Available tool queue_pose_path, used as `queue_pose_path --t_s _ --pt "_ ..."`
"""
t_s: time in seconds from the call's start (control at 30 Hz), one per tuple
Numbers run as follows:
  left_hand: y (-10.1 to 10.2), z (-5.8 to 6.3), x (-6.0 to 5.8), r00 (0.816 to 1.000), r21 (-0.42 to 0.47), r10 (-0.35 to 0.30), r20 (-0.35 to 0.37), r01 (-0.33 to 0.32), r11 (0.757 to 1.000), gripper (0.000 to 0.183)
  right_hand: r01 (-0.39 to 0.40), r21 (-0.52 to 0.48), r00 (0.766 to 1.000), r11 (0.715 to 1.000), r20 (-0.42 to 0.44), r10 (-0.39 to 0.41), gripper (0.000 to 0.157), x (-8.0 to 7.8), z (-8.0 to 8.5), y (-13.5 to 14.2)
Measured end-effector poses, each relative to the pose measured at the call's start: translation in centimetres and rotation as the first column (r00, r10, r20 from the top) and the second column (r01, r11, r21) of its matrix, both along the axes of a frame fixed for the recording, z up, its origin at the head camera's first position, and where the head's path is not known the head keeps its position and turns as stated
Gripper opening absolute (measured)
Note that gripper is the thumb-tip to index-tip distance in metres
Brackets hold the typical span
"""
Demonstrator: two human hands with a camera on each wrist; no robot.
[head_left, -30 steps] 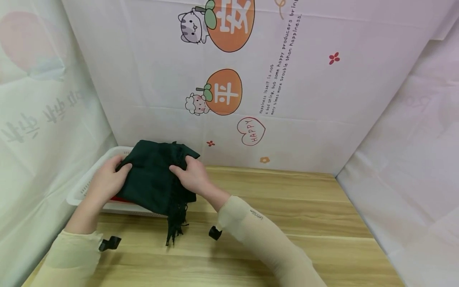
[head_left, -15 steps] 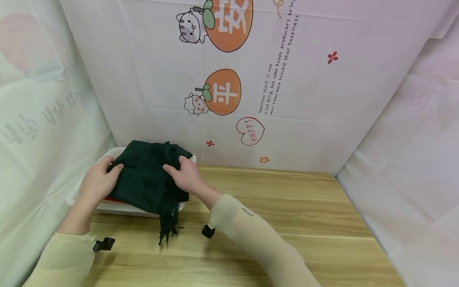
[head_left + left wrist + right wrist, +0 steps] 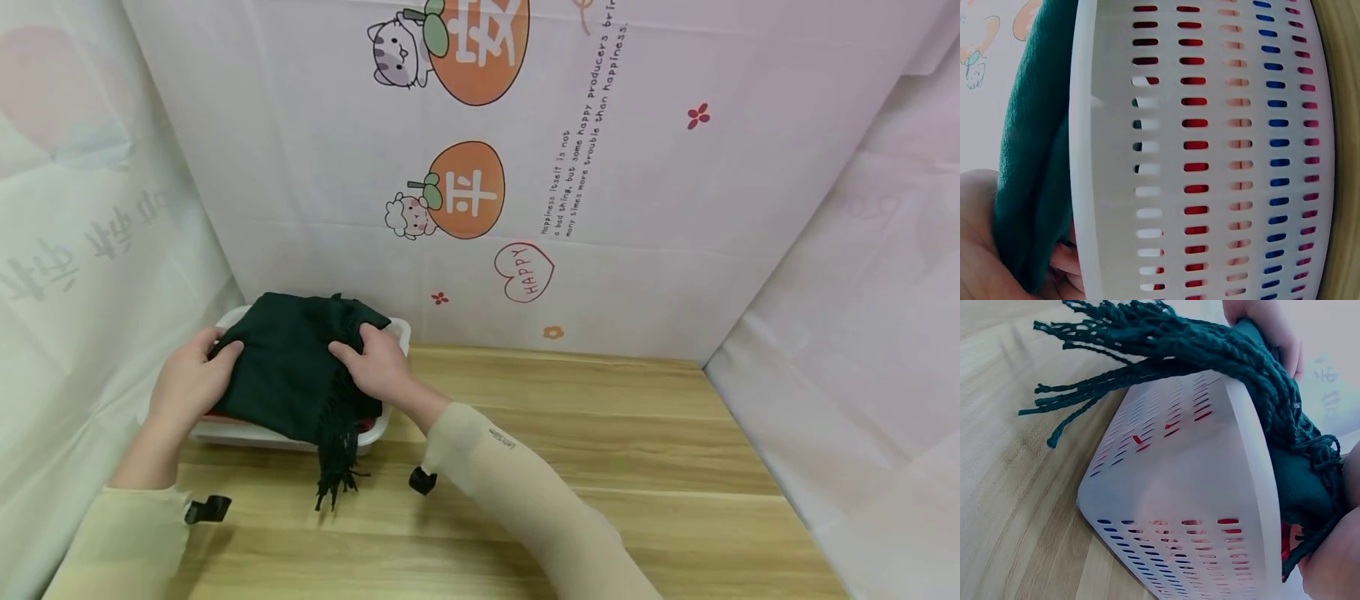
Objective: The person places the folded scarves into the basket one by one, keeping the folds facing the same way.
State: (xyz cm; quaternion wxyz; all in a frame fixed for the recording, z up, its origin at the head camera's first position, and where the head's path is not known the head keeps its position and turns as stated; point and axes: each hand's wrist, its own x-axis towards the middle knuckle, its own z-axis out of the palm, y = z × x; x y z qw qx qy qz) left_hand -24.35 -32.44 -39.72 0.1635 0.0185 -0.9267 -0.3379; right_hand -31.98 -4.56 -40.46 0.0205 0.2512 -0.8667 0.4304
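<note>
A folded dark green scarf (image 3: pixel 281 367) with a tasselled end lies over the top of a white plastic basket (image 3: pixel 402 335). My left hand (image 3: pixel 191 371) grips the scarf's left edge, thumb on top and fingers underneath. At the opposite side my right hand (image 3: pixel 378 362) pinches it near the fringe (image 3: pixel 1222 356), which hangs over the basket's front rim. Seen from the left wrist, the green fold (image 3: pixel 1035 137) stands just outside the rim, between thumb and fingers. Red cloth (image 3: pixel 366 425) peeks out below the scarf; the basket's other contents are mostly hidden.
Through the slots in the basket wall (image 3: pixel 1172 481) show layers of red, peach, blue and pink. The basket stands on a wood-grain table (image 3: pixel 585 450), close to the left and back walls (image 3: pixel 637 275) of printed white cloth. More table lies to the right.
Both hands have moved left together with the scarf, bringing it more squarely over the basket. The basket's right rim and some red cloth have come into view.
</note>
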Motion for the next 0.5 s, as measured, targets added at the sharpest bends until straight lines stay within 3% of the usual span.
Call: queue_pose_path --t_s 0.23,0.5 --pt "-0.8 -0.3 -0.2 0.999 0.009 0.037 0.014 -0.037 0.999 0.051 -0.024 0.051 1.000 0.998 0.005 0.024 0.035 -0.2 0.1 -0.9" --pt "-1.6 -0.7 -0.3 0.998 0.004 0.052 0.022 -0.052 0.999 0.054 -0.029 0.022 0.999 0.999 0.044 0.028 0.032 -0.3 -0.3 -1.5"
